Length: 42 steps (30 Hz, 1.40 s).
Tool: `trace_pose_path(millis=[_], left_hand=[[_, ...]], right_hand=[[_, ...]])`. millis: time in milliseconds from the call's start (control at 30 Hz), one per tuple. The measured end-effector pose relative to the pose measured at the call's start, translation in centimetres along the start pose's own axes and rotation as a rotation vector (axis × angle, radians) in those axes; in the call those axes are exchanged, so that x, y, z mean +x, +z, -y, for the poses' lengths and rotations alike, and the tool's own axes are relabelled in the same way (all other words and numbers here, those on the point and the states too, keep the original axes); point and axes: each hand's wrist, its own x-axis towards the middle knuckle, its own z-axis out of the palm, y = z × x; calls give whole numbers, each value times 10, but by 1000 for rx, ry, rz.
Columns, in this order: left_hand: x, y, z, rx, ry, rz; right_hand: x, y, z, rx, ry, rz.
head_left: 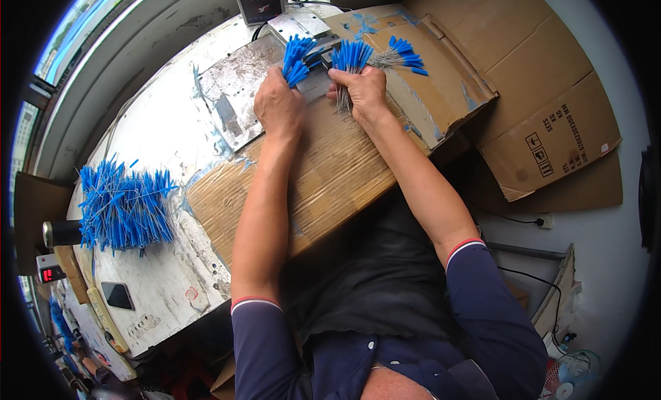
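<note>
My left hand (279,109) is closed around a bunch of thin pieces with blue ends (297,58), the blue ends sticking out above the fist. Beside it, my right hand (365,91) pinches a second bunch of blue-ended wires (350,56), whose thin grey stems hang below the fingers. Both hands are over the far end of a worn cardboard sheet (296,180). A third bunch of blue-ended wires (405,56) lies fanned out just right of my right hand. Between the bunches a small dark fixture (322,58) is partly hidden.
A large heap of blue-ended wires (127,206) sits on the white table (179,276) at left, near a phone (118,295) and a power strip (107,319). A black box with a red display (259,4) stands behind a metal plate (237,80). Cardboard boxes (551,124) lean at right.
</note>
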Motion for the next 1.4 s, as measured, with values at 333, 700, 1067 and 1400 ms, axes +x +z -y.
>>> trace_pose_path(millis=[333,700,1067,1400], left_hand=[[-1,-1,0,22,153,-49],[3,5,6,-56,-77,-195],[4,4,4,-32,-16,-209],[0,0,2,-26,-54,-25]], right_hand=[[-5,-12,-3,-25,-46,138],[5,9,0,-322,-74,-41],[7,20,4,-451,-101,-97],[6,4,1,-26,1,-14]])
